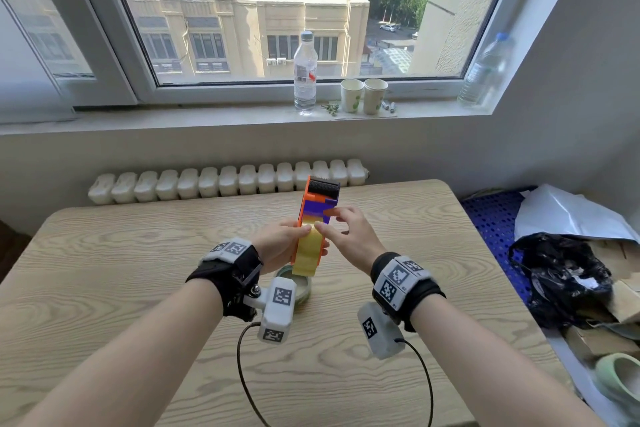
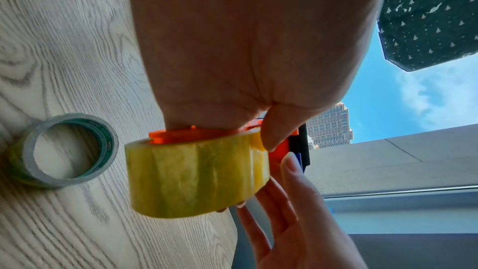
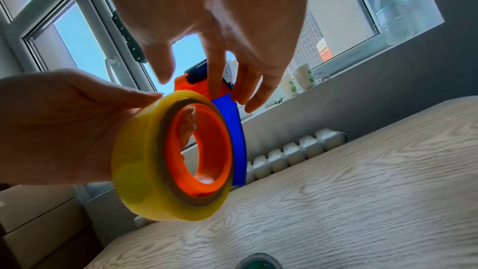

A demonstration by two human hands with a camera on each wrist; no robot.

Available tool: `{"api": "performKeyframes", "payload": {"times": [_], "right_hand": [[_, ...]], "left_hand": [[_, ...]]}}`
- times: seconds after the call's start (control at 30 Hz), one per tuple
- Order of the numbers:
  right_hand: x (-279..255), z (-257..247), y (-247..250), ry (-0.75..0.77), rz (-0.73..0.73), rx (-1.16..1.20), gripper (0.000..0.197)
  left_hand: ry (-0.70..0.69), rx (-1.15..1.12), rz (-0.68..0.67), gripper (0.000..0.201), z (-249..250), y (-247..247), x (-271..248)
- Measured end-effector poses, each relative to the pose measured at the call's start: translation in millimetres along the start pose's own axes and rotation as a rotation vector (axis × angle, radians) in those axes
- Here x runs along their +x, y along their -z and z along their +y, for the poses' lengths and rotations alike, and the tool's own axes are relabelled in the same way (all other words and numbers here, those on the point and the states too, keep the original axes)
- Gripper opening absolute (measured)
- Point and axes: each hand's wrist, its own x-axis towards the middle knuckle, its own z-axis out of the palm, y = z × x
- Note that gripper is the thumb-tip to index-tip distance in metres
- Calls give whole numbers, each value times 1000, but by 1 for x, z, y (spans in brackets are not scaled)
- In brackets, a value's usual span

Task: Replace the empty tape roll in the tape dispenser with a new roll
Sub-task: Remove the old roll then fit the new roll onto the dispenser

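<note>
My left hand [image 1: 285, 241] grips an orange and blue tape dispenser [image 1: 317, 208] upright above the wooden table [image 1: 433, 253]. A full yellow tape roll [image 1: 307, 251] sits on its orange hub [image 3: 201, 150]. The left thumb lies on the roll's top edge [image 2: 258, 142]. My right hand [image 1: 334, 224] is beside the dispenser with straight, spread fingers, and its fingertips touch the blue guard [image 3: 236, 136]. The used grey-green roll [image 2: 64, 150] lies flat on the table under my left wrist, and it also shows in the head view [image 1: 303, 289].
A radiator [image 1: 225, 182] runs behind the table's far edge. On the windowsill stand a water bottle [image 1: 305, 76], two paper cups [image 1: 363, 95] and a second bottle [image 1: 488, 69]. A black bag [image 1: 561, 281] and clutter lie right of the table.
</note>
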Motion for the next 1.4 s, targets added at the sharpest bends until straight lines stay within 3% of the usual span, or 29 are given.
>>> {"api": "performKeyframes", "payload": {"times": [0.27,0.43,0.73,1.07,1.27,1.4], "right_hand": [[-1,-2,-11,19,97,-26,24],[-2,-6,-17,15,149,-41,20],[2,-8,-32,-31,168,-64,28],[3,-8,-37,-44,262,-128,23],[5,-7,-34,-87,211,-121,22],[7,-7,-34,-81,202,-166,22]], "left_hand": [[6,19,-14,32,-5,-3,-3],[9,75,-5,40,-8,1,-3],[1,129,31,39,-10,7,-4],[-4,115,7,38,-15,10,1],[-8,142,18,30,-17,12,3],[9,113,30,39,-19,11,7]]}}
